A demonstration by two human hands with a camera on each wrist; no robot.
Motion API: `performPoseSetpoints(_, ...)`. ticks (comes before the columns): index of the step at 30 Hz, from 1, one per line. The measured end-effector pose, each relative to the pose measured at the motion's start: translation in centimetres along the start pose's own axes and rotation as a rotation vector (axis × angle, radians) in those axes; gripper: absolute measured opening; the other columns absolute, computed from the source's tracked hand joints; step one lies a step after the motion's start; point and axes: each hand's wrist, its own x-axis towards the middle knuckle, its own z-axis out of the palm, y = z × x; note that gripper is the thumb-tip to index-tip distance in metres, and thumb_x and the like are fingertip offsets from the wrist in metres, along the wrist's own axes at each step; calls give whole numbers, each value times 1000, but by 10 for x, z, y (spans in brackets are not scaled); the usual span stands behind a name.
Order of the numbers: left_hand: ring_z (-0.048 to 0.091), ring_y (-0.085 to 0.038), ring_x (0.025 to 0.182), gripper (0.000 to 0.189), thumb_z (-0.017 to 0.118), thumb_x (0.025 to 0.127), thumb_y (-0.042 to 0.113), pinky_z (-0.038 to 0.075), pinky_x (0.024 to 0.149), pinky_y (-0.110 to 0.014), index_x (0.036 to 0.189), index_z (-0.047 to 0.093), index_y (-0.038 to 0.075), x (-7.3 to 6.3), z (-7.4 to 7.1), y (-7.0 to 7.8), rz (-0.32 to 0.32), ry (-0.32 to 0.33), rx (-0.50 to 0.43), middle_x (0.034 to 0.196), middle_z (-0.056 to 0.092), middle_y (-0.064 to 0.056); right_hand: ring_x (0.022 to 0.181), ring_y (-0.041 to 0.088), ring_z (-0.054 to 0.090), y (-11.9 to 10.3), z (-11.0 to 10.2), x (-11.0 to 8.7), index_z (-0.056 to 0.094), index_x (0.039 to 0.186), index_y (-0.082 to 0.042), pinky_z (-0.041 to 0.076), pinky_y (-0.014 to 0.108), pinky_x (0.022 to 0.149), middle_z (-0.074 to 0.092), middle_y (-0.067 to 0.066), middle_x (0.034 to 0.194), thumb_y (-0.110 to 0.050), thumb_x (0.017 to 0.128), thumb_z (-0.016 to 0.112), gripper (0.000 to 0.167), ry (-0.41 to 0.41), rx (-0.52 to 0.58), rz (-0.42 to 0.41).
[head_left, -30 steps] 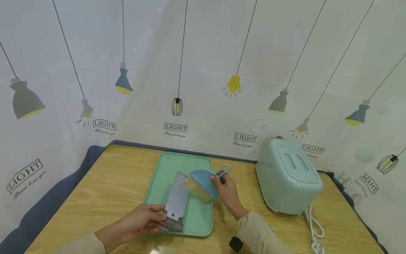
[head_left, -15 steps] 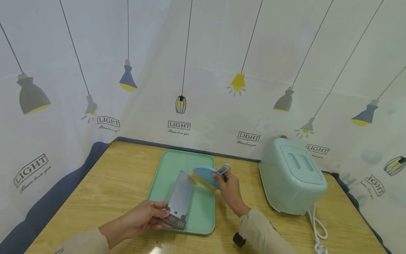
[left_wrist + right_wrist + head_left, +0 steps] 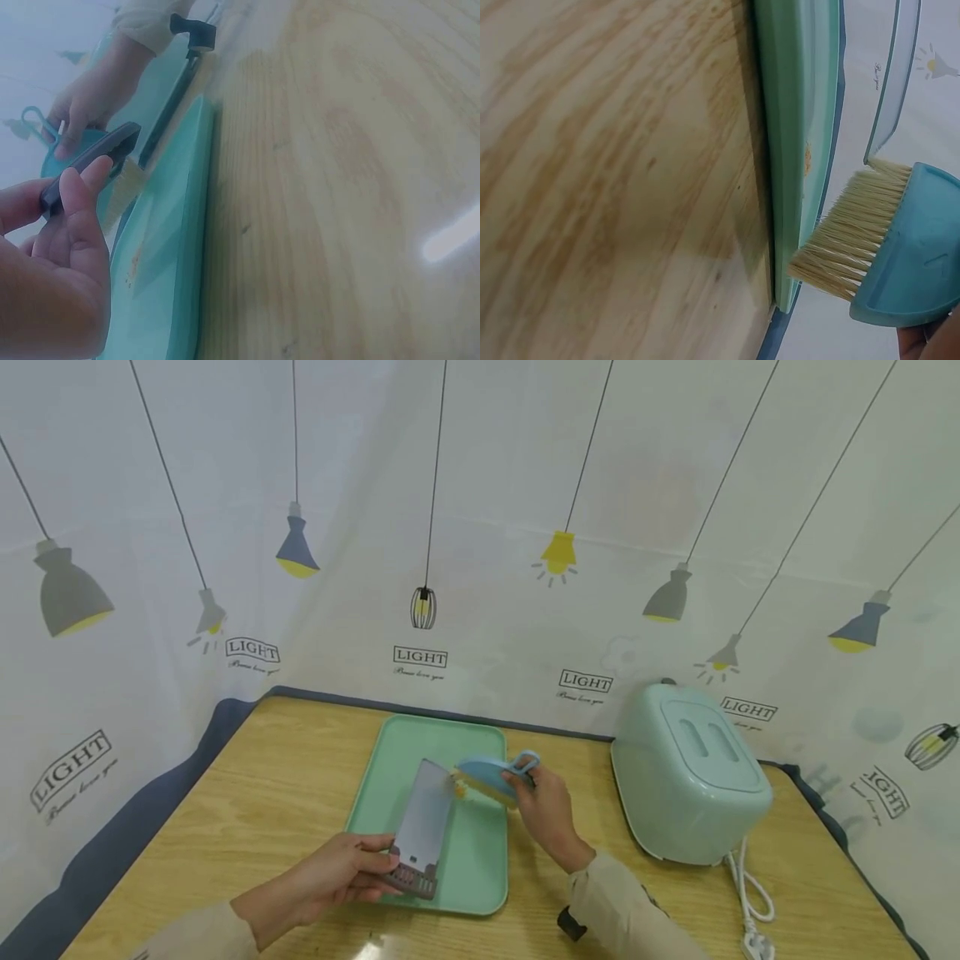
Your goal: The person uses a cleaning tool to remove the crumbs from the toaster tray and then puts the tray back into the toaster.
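Observation:
My left hand (image 3: 330, 870) grips the dark slotted end of a flat metal crumb tray (image 3: 427, 810), thumb on top and fingers beneath. The crumb tray slants above a light green serving tray (image 3: 477, 868). My right hand (image 3: 553, 810) pinches the looped handle of a blue hand brush (image 3: 482, 768). In the head view the brush's pale bristles meet the crumb tray's far right edge. The right wrist view shows the bristles (image 3: 855, 225) spread wide, their upper tip at the crumb tray's corner. Brownish crumbs (image 3: 133, 268) lie on the serving tray in the left wrist view.
A mint-green toaster (image 3: 697, 777) stands at the right of the wooden table (image 3: 240, 793), its white cord and plug (image 3: 750, 902) beside it. Behind the table hangs a pale curtain (image 3: 502, 635) printed with lamps. A black device (image 3: 572, 923) shows by the right sleeve.
The brush has tilted flatter, with its bristles turned lower along the crumb tray's right edge. The left hand and crumb tray stay nearly in place; the head view has shifted slightly.

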Motion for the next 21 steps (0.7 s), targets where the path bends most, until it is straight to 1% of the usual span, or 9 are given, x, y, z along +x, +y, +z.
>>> performPoseSetpoints(2, 68, -6, 74, 73, 58, 96, 19, 55, 67, -18, 146, 18, -15, 0, 0, -1, 1, -1, 4, 89, 72, 0, 57, 4, 42, 1, 0, -1, 59, 83, -8, 38, 18, 51, 67, 7, 74, -19, 88, 69, 16, -4, -4, -1)
performPoseSetpoints(8, 67, -6, 74, 74, 58, 96, 21, 55, 68, -19, 147, 18, -15, 1, -1, -3, 0, 3, 5, 89, 72, 1, 56, 3, 39, 3, -1, -2, 58, 83, -9, 36, 18, 51, 63, 4, 71, -19, 88, 69, 15, -10, -28, -1)
performPoseSetpoints(11, 67, -6, 75, 74, 58, 96, 22, 56, 69, -20, 147, 17, -14, 2, 0, -2, -2, 7, 0, 90, 72, 1, 58, 5, 42, 2, -1, -3, 58, 83, -9, 38, 19, 52, 62, 4, 70, -18, 88, 68, 14, -17, -12, 4)
performPoseSetpoints(16, 67, -4, 70, 73, 57, 97, 19, 56, 68, -19, 148, 15, -13, 2, 0, -2, -10, 20, -41, 87, 73, 1, 67, 10, 55, 1, -3, -7, 60, 86, -8, 47, 23, 60, 66, 6, 76, -16, 88, 68, 13, -45, 13, 28)
performPoseSetpoints(18, 67, -4, 69, 73, 57, 97, 19, 56, 67, -18, 148, 15, -13, 3, -1, -2, -11, 19, -50, 86, 73, 1, 69, 11, 58, 0, -4, -7, 60, 87, -7, 48, 23, 60, 67, 7, 78, -16, 89, 68, 12, -52, 17, 37)
performPoseSetpoints(21, 67, -3, 70, 74, 57, 97, 19, 56, 67, -18, 148, 15, -14, 3, -2, -1, -9, 12, -56, 87, 74, 1, 69, 11, 57, 1, -5, -7, 61, 87, -7, 47, 24, 60, 66, 7, 77, -16, 89, 68, 12, -50, 5, 36)
